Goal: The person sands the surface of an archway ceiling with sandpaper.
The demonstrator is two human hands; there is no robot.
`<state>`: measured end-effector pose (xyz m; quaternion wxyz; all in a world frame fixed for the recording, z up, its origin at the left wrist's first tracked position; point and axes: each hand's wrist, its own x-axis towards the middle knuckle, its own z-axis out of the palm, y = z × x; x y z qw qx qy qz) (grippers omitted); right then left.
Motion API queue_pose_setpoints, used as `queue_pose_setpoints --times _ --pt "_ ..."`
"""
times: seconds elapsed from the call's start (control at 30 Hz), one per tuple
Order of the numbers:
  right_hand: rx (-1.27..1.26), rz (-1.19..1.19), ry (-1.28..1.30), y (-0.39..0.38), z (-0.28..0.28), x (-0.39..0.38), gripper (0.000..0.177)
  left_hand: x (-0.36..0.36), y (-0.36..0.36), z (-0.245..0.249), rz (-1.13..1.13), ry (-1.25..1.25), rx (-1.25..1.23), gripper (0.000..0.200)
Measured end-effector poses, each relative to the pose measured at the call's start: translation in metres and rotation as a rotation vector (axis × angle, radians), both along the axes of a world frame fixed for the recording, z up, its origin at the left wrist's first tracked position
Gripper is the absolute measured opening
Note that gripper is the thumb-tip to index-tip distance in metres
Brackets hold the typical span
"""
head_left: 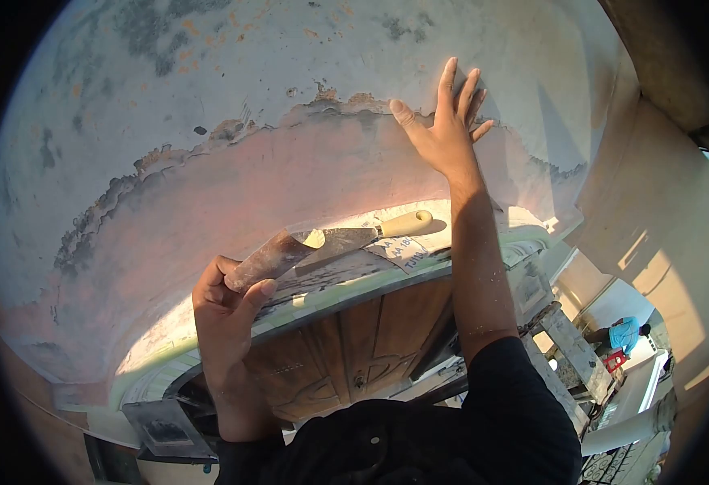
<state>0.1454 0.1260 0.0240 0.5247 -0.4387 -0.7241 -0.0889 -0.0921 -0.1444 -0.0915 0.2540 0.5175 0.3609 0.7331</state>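
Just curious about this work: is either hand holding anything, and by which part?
The left hand pinches a curled sheet, apparently sandpaper, by its near end. The right hand, spread at the wall, holds nothing.

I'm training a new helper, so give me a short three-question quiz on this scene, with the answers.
1. Multiple choice: which hand holds the curled sheet?
a) Left
b) Right
c) Both

2. True or false: the right hand is spread open over the wall.

3. Short answer: which end of the scraper on the ledge is nearer the curled sheet, blade or handle?

Key: 1. a, the left hand; 2. true; 3. the blade.
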Motion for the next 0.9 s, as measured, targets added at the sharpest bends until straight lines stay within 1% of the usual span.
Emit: queue_pose_setpoints --times 0.03,0.1,0.13,0.2,0.23,0.3,0.33,0.4,0.43,0.5,0.57,0.63,0.67,0.7,0.77,0.8,0.83,0.9 --pt "-0.019 -0.008 0.009 -0.008 -0.009 -0.006 0.124 0.0 0.0 0.001 0.019 0.008 -0.006 0.026" --pt "0.078 -0.009 -0.108 -0.018 -0.021 -0.011 0.147 0.001 -0.002 0.002 0.027 0.031 -0.025 0.026" --pt "0.065 -0.019 -0.096 -0.015 -0.02 -0.007 0.147 0.002 -0.002 0.003 0.049 0.031 -0.026 0.026" --pt "0.126 -0.002 0.098 -0.002 -0.012 0.001 0.157 0.0 -0.001 0.004 0.059 0.044 -0.033 0.027" --pt "0.12 -0.013 0.103 0.0 -0.013 0.002 0.157 -0.003 0.0 0.003 0.055 0.044 -0.023 0.027" --pt "0.174 0.055 0.141 0.0 -0.015 -0.006 0.156 -0.004 -0.001 0.002 0.052 0.037 -0.012 0.027" --pt "0.177 0.056 0.136 -0.016 -0.016 -0.015 0.156 -0.004 0.0 0.003 0.053 0.035 -0.002 0.027" --pt "0.133 0.01 -0.249 -0.053 -0.026 -0.03 0.147 -0.004 0.001 0.002 0.065 0.023 0.012 0.027" --pt "0.133 0.019 -0.257 -0.054 -0.027 -0.031 0.147 -0.005 0.002 0.0 0.073 0.028 0.045 0.028" --pt "0.146 -0.107 -0.054 -0.052 -0.028 -0.035 0.147 -0.007 0.002 -0.004 0.095 0.021 0.067 0.028" --pt "0.178 -0.05 -0.037 -0.047 -0.026 -0.044 0.146 -0.006 0.002 -0.007 0.089 0.008 0.126 0.028" --pt "0.248 0.035 0.044 -0.057 -0.022 -0.056 0.144 -0.003 0.0 -0.005 0.117 0.005 0.1 0.028" --pt "0.287 0.032 -0.032 -0.066 -0.023 -0.062 0.132 -0.003 0.002 -0.006 0.125 0.01 0.112 0.028" --pt "0.278 0.036 -0.023 -0.069 -0.016 -0.06 0.132 -0.002 0.003 -0.005 0.127 0.018 0.125 0.028" --pt "0.263 -0.141 0.062 -0.061 0.0 -0.051 0.133 -0.001 0.002 -0.004 0.121 0.01 0.127 0.027" --pt "0.201 -0.033 0.167 -0.063 0.009 -0.042 0.146 -0.001 0.002 -0.005 0.118 -0.003 0.145 0.028" --pt "0.199 -0.028 0.16 -0.069 0.01 -0.043 0.146 -0.002 0.002 -0.006 0.118 -0.019 0.166 0.028" --pt "0.182 -0.141 0.196 -0.088 0.01 -0.048 0.114 -0.007 0.004 -0.011 0.113 -0.026 0.183 0.027"
